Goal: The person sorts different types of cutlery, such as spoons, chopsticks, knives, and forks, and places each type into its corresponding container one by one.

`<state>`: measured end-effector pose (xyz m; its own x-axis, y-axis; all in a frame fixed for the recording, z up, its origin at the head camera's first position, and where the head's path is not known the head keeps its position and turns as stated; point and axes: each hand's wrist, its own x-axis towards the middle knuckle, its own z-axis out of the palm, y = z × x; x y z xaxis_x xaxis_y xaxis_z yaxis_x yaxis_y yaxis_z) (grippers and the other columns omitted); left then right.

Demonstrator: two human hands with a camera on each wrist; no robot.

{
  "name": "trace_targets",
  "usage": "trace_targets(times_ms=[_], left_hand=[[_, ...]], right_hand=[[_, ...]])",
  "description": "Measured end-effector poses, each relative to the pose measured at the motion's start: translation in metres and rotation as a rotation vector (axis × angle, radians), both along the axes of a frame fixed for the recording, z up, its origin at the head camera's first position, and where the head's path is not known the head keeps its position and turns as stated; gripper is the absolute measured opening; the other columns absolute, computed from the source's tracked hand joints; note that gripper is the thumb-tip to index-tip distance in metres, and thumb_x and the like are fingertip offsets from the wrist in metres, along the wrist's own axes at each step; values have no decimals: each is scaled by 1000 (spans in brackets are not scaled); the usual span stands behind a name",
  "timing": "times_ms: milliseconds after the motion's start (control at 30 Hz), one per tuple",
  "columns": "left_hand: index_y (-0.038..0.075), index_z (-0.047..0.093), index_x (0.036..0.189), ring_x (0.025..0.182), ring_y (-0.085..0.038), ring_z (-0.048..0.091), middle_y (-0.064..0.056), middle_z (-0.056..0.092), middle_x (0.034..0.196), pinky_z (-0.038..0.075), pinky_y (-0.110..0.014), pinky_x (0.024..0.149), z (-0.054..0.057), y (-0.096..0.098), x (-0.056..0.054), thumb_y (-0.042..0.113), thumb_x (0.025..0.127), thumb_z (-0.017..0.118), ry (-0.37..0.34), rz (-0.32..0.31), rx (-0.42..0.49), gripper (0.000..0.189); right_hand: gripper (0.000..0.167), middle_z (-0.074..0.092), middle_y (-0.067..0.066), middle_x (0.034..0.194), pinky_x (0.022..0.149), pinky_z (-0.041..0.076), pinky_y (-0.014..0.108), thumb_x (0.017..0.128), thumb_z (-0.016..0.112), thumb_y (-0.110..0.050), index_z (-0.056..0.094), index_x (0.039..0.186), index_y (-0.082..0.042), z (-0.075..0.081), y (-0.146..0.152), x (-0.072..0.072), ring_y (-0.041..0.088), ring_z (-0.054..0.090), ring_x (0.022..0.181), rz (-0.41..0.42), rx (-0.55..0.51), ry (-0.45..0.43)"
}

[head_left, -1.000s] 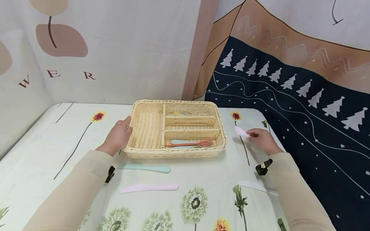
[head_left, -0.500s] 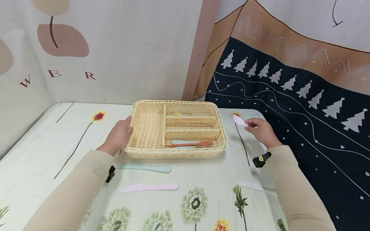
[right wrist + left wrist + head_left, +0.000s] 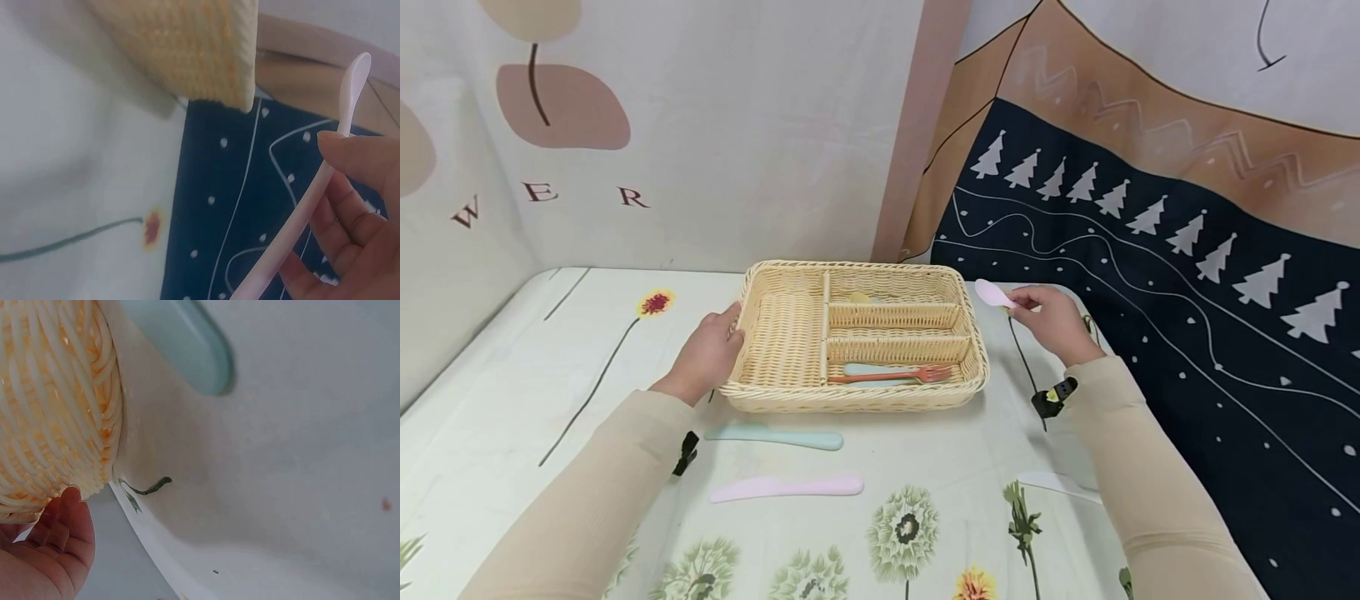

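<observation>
A woven basket [image 3: 784,333] with several compartments sits at the back of the table. My left hand [image 3: 706,354] grips its left end; in the left wrist view the fingers [image 3: 72,519] curl against the weave. To the right of the basket, my right hand [image 3: 1051,321] pinches a light pink spoon [image 3: 994,294] above the table, bowl pointing left. The right wrist view shows thumb and fingers around the spoon's handle [image 3: 290,231]. In the basket's front right compartment lie an orange fork [image 3: 895,375] and light blue cutlery [image 3: 868,367]. Something yellow [image 3: 860,297] shows partly in the rear compartment.
On the flowered tablecloth before the basket lie a light blue knife [image 3: 775,436] and a pink knife [image 3: 786,487]. A white knife [image 3: 1060,483] lies at the right, partly hidden by the right forearm. Patterned cloth hangs behind and along the right side.
My right hand has lifted the pink spoon and carried it leftward and back, closer to the basket's rear right corner. The left hand and the basket have stayed in place.
</observation>
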<state>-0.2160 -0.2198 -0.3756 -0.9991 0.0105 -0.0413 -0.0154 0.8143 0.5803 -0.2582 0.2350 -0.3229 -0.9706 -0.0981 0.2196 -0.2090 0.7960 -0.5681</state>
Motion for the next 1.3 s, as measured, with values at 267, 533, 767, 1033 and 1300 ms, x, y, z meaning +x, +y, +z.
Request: trace_targets(times_ms=[267, 533, 767, 1033, 1300], left_hand=[[-4, 11, 152, 91, -32, 50, -33, 38, 131, 48, -38, 75, 0, 0, 0, 17, 104, 31, -1, 1, -1, 55], [-4, 11, 152, 96, -34, 49, -33, 37, 133, 48, -45, 84, 0, 0, 0, 17, 105, 30, -5, 3, -2, 55], [-3, 11, 152, 96, -34, 49, -32, 38, 132, 48, -43, 83, 0, 1, 0, 17, 105, 30, -5, 2, -3, 55], [-3, 11, 153, 98, -34, 49, -32, 38, 132, 48, -44, 85, 0, 1, 1, 17, 105, 30, -2, 3, 4, 55], [-4, 12, 152, 93, -32, 50, -32, 39, 130, 48, -40, 78, -1, 0, 0, 17, 105, 31, 6, 8, 7, 55]], right_hand=[[20, 59, 15, 103, 84, 46, 42, 93, 63, -6, 68, 111, 0, 9, -19, -6, 29, 52, 97, 0, 13, -4], [21, 58, 16, 106, 84, 47, 41, 92, 63, -4, 67, 113, 1, 19, -40, -10, 30, 52, 100, 33, 0, 31], [21, 59, 13, 114, 89, 49, 40, 93, 63, -6, 69, 113, -2, 23, -59, -15, 27, 54, 103, 49, 10, 24], [24, 59, 12, 118, 93, 48, 39, 93, 63, -7, 68, 116, -4, 27, -80, -20, 25, 54, 106, 74, 18, -1], [21, 60, 9, 116, 95, 47, 39, 94, 62, -10, 70, 114, -7, 27, -100, -27, 24, 53, 105, 101, 38, -12]])
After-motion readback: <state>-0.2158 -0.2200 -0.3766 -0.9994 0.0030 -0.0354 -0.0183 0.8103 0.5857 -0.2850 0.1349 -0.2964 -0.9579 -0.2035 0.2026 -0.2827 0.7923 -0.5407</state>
